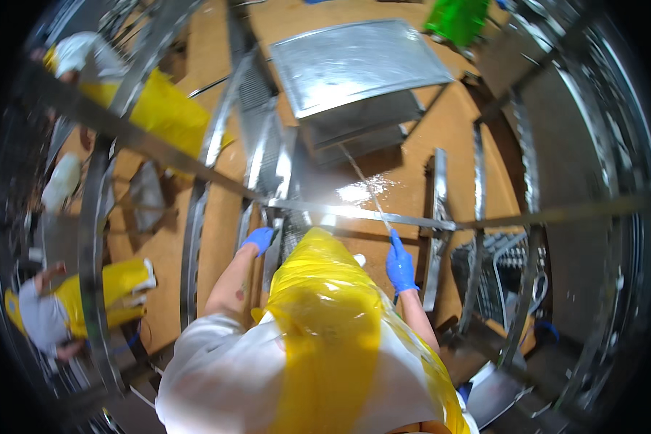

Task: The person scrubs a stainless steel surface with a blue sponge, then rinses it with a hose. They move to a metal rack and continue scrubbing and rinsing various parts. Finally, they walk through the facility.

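Observation:
My right hand [401, 266], in a blue glove, is closed around a hose end, mostly hidden by the fingers. From it a thin water jet [366, 182] runs to the underside of a metal table or cart [358, 65]. My left hand [259, 240], also blue-gloved, is curled beside an upright metal rail, with something small and dark at its fingers; whether it grips this is unclear. Between my hands hangs my yellow plastic apron [325, 293]. A metal crossbar [358, 210] passes just ahead of both hands.
Wet orange flooring [412, 163] shines ahead. Metal frames stand on both sides. Two people in yellow aprons [168, 116] are at the left, and green clothing [458, 21] shows at the top right. A dark crate [483, 271] lies to the right.

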{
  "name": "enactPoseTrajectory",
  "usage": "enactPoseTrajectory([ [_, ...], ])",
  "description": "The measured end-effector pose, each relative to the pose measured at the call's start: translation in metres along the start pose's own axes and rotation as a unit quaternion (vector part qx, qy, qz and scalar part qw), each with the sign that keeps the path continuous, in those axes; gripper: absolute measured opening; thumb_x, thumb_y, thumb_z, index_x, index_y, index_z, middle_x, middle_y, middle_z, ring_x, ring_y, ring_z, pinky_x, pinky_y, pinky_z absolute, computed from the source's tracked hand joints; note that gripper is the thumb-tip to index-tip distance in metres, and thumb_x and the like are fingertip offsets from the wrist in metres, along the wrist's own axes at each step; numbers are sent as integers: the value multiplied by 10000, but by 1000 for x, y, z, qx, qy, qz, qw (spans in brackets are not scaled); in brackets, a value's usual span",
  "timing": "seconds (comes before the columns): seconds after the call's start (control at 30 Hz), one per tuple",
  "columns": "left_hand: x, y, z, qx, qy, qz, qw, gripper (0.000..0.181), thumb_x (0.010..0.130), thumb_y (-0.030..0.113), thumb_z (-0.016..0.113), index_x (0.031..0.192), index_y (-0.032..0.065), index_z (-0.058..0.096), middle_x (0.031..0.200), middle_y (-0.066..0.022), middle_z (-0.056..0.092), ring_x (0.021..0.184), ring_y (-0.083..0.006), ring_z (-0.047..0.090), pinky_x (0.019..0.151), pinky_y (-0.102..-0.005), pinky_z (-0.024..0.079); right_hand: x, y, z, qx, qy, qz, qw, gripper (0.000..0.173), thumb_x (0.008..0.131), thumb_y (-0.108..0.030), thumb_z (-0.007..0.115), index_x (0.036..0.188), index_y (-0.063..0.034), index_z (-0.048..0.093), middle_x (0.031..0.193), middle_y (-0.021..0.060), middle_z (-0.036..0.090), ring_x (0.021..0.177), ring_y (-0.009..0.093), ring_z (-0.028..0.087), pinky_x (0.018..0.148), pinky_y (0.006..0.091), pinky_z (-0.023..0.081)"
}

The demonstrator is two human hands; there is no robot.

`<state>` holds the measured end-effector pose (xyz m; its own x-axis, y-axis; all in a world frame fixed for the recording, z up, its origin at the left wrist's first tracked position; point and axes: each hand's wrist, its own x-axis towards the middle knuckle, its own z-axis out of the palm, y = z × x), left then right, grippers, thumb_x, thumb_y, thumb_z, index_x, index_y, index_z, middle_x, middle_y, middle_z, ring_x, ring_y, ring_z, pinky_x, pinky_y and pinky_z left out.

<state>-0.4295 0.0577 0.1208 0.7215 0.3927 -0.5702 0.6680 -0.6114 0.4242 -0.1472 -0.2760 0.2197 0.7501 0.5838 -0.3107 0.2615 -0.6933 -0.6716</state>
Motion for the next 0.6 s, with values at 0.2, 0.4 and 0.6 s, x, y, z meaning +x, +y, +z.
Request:
enactPoseTrajectory([
  [0.2,23,-12,12,-53,-10,-68,996,425,929,336,382,1132,41,610,1118,-210,611,1071,-361,563,921,-402,433,-3,-6,-16,5,46,0,999,485,918,-165,430,1394,-246,383,746,316,559,675,453,583,591,523,425],
  [0.4,55,3,-6,-30,-10,-30,999,418,932,318,396,1170,31,583,1180,-209,581,1119,-361,533,964,-387,413,-21,-10,-21,3,-4,-10,1000,499,908,-178,429,1388,-305,380,704,284,582,643,457,577,583,531,453],
  [0.6,78,22,-29,-60,13,-4,998,429,935,306,440,1167,-33,564,1192,-235,570,1136,-366,527,976,-382,404,-35,-44,-28,14,-52,-61,997,547,876,-142,416,1399,-297,368,688,279,582,617,453,574,581,519,465],
])
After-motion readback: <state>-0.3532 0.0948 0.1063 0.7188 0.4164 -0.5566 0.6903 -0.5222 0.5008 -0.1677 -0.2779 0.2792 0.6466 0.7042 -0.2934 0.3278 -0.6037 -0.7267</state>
